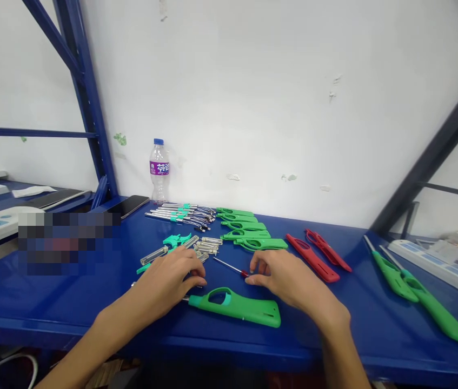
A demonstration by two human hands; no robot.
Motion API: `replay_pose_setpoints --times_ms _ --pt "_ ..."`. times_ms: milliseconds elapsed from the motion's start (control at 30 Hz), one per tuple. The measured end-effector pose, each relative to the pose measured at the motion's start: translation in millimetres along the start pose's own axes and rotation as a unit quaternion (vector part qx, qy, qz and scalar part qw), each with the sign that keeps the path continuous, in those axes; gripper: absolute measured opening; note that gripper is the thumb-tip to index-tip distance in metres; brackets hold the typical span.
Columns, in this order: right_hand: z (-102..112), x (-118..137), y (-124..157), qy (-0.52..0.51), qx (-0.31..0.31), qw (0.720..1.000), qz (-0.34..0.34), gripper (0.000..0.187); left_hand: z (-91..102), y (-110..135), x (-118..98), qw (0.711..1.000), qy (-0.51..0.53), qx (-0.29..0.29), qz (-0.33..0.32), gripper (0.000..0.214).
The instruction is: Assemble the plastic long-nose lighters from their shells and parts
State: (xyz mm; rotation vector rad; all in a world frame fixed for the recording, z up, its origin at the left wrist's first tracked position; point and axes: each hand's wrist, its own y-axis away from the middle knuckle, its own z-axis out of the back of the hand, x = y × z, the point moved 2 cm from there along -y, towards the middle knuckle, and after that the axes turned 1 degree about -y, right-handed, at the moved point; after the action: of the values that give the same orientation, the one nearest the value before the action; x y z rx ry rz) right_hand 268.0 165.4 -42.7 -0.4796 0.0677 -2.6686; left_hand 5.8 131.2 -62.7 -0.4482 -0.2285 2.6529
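My left hand (178, 272) is curled low over the table, thumb and forefinger tips close together; what they pinch, if anything, is too small to make out. Beneath it runs the metal tube of a green long-necked lighter (249, 309), which lies across the front with a teal trigger in its loop. My right hand (279, 273) has its fingers closed about the red handle of a small screwdriver (231, 266), whose thin shaft points left. Beyond the left hand are clear fuel tanks (153, 255) and teal triggers (176, 241), partly hidden by it.
Metal lighter tubes with wires (172, 212) lie at the back, beside several green handle shells (247, 234). Two red shells (313, 258) are to the right, then two green lighters (435, 305). A plastic bottle (159, 173) and phone (129, 206) stand near the wall.
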Motion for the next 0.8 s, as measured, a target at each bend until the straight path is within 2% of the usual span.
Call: replay_pose_setpoints --times_ms 200,467,633,800 --pt "1 11 2 0.024 0.008 1.0 -0.004 0.006 7.7 3 -1 0.999 0.035 0.019 -0.004 0.026" --pt "10 5 5 0.043 -0.012 0.999 -0.011 0.007 23.0 13 2 0.993 0.088 0.076 -0.007 0.02" --pt "7 3 4 0.035 -0.026 0.999 -0.003 0.006 19.7 11 4 0.994 0.078 0.072 -0.003 0.016" --pt "13 1 -1 0.003 -0.082 0.997 0.013 0.008 7.1 13 8 0.996 0.058 0.061 -0.019 0.021"
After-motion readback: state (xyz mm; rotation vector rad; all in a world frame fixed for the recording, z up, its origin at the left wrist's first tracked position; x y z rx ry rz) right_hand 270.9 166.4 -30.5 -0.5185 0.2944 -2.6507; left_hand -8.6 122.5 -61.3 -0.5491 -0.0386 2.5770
